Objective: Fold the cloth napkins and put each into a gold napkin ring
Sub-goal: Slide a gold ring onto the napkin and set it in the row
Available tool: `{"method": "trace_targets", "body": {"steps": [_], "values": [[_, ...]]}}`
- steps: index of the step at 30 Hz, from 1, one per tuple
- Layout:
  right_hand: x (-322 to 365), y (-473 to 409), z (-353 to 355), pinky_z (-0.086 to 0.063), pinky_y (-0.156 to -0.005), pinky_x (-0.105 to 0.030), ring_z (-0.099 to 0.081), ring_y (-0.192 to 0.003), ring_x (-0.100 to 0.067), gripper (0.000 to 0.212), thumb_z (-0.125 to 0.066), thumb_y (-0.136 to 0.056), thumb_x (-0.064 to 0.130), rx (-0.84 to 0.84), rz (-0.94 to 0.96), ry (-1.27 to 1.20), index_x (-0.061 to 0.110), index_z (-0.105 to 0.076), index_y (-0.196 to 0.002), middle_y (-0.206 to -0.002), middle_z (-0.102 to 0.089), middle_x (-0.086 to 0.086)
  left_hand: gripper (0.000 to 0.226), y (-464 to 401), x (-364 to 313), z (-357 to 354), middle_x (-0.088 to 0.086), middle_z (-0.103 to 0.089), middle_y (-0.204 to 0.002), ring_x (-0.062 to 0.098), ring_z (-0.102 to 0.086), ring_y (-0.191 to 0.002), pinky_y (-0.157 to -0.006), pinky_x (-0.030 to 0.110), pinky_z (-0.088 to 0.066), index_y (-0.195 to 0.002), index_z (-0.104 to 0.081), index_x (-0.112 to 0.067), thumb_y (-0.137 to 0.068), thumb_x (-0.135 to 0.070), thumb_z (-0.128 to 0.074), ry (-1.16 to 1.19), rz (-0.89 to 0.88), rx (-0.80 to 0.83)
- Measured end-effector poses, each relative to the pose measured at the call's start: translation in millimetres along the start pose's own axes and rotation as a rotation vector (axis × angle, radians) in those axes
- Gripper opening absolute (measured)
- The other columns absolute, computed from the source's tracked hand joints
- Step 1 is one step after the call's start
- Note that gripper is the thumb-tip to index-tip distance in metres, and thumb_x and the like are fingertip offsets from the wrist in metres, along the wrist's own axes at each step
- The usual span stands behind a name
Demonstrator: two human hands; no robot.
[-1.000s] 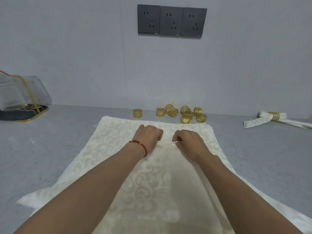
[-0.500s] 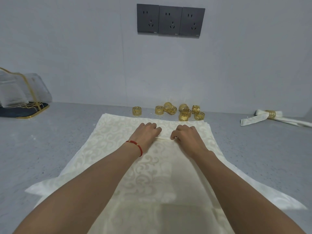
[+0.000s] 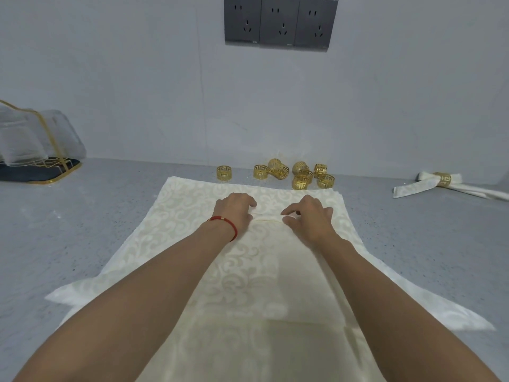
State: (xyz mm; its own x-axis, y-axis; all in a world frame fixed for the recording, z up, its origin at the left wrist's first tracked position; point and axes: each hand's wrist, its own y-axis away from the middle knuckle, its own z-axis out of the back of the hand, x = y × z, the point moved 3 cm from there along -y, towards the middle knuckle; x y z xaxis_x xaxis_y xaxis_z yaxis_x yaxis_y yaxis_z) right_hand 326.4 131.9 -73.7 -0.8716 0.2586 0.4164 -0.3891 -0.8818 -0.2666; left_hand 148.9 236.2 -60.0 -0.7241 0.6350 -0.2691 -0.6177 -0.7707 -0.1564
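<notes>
A stack of cream patterned cloth napkins [image 3: 192,205] lies spread on the grey counter in front of me. The top napkin's near part is folded away from me, and its folded edge [image 3: 267,220] ends at mid-cloth. My left hand [image 3: 237,213], with a red string at the wrist, presses down on the left end of that edge. My right hand [image 3: 309,217] presses on the right end, thumb and forefinger pointing left along the fold. Several gold napkin rings [image 3: 298,176] lie loose just beyond the cloth, one ring [image 3: 223,172] apart on the left.
A folded napkin in a gold ring [image 3: 440,180] lies at the far right by the wall. At the far left a dark gold-rimmed tray [image 3: 41,172] holds clear glassware. Three dark wall sockets [image 3: 281,22] sit above. Bare grey counter [image 3: 82,230] flanks the cloth.
Both hands moved the fold farther away and lowered it onto the cloth. Their fingers went from pinching the edge to lying spread on it, and the hands drew slightly apart.
</notes>
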Motion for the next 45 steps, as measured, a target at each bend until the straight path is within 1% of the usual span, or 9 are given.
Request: {"method": "trace_targets", "body": {"steps": [6, 13, 21, 22, 24, 25, 28, 36, 45], "values": [[16.1, 4.6, 11.2, -0.020, -0.085, -0.038, -0.057, -0.095, -0.017, 0.017, -0.059, -0.089, 0.011, 0.030, 0.137, 0.107, 0.028, -0.062, -0.085, -0.090, -0.064, 0.011, 0.007, 12.8, -8.4, 6.3, -0.001, -0.056, -0.105, 0.023, -0.053, -0.103, -0.086, 0.040, -0.034, -0.099, -0.061, -0.020, -0.094, -0.016, -0.058, -0.281, -0.169, -0.125], [19.2, 23.4, 11.1, -0.038, -0.092, -0.045, -0.056, -0.076, -0.022, 0.022, -0.072, -0.079, 0.003, -0.021, 0.626, 0.625, 0.020, -0.061, -0.086, -0.079, -0.054, 0.004, 0.030, 30.6, -26.0, 15.9, 0.004, -0.058, -0.104, 0.027, -0.053, -0.104, -0.088, 0.038, -0.035, -0.114, -0.051, -0.013, -0.089, 0.003, -0.047, -0.714, -0.486, -0.079], [2.7, 21.4, 10.1, -0.053, -0.092, -0.039, -0.060, -0.098, -0.021, 0.031, -0.052, -0.099, 0.008, 0.118, 0.126, -0.150, 0.016, -0.068, -0.125, -0.109, -0.064, -0.002, 0.030, 24.8, 10.3, 7.5, 0.000, -0.053, -0.069, 0.030, -0.053, -0.071, -0.067, 0.031, -0.049, -0.072, -0.055, -0.031, -0.089, -0.006, -0.055, 0.010, -0.117, -0.065], [0.6, 22.4, 6.5, -0.051, -0.095, -0.039, -0.057, -0.107, -0.022, 0.032, -0.053, -0.100, 0.007, 0.131, 0.107, -0.143, 0.016, -0.068, -0.127, -0.115, -0.062, -0.003, 0.022, 26.1, 11.0, 6.0, 0.002, -0.051, -0.068, 0.029, -0.051, -0.069, -0.067, 0.032, -0.048, -0.077, -0.070, -0.016, -0.089, -0.005, -0.057, 0.035, -0.120, -0.043], [-2.4, 22.6, 4.3, -0.043, -0.099, -0.040, -0.046, -0.116, -0.023, 0.027, -0.055, -0.100, 0.010, 0.136, 0.108, -0.064, 0.019, -0.072, -0.118, -0.117, -0.058, 0.000, 0.028, 27.2, 9.8, 4.4, 0.003, -0.045, -0.070, 0.023, -0.042, -0.067, -0.062, 0.033, -0.043, -0.067, -0.043, -0.010, -0.089, -0.002, -0.058, 0.028, -0.172, -0.035], [-1.6, 22.7, 6.3, -0.038, -0.098, -0.040, -0.042, -0.114, -0.022, 0.022, -0.056, -0.100, 0.013, 0.137, 0.124, -0.013, 0.021, -0.072, -0.112, -0.114, -0.055, 0.002, 0.017, 28.3, 9.2, 6.3, 0.002, -0.048, -0.078, 0.021, -0.045, -0.072, -0.064, 0.034, -0.045, -0.075, -0.065, -0.007, -0.091, -0.004, -0.060, -0.004, -0.199, -0.063], [4.6, 27.4, 13.9, -0.037, -0.095, -0.043, -0.047, -0.102, -0.021, 0.012, -0.054, -0.100, 0.014, 0.132, 0.233, 0.120, 0.025, -0.058, -0.099, -0.103, -0.056, 0.005, 0.005, 34.0, 7.7, 7.3, 0.003, -0.055, -0.100, 0.022, -0.050, -0.093, -0.073, 0.039, -0.048, -0.095, -0.064, -0.011, -0.094, -0.010, -0.059, -0.129, -0.281, -0.129], [19.4, 44.7, 25.8, -0.030, -0.071, -0.034, -0.046, -0.089, -0.025, 0.031, -0.055, -0.083, -0.008, 0.102, 0.509, 0.453, 0.017, -0.054, -0.102, -0.099, -0.051, -0.002, 0.029, 48.8, -5.8, 16.5, 0.002, -0.054, -0.104, 0.024, -0.053, -0.096, -0.075, 0.034, -0.042, -0.114, -0.050, -0.015, -0.091, 0.003, -0.051, -0.609, -0.540, 0.008], [4.2, 44.8, 34.4, -0.050, -0.080, -0.032, -0.061, -0.087, -0.019, 0.026, -0.056, -0.094, 0.005, 0.101, 0.136, -0.093, 0.017, -0.071, -0.111, -0.092, -0.068, -0.001, 0.019, 50.3, 21.0, 18.8, -0.005, -0.066, -0.088, 0.017, -0.063, -0.084, -0.077, 0.025, -0.051, -0.094, -0.072, -0.018, -0.088, -0.003, -0.062, 0.118, -0.120, -0.033]]}}
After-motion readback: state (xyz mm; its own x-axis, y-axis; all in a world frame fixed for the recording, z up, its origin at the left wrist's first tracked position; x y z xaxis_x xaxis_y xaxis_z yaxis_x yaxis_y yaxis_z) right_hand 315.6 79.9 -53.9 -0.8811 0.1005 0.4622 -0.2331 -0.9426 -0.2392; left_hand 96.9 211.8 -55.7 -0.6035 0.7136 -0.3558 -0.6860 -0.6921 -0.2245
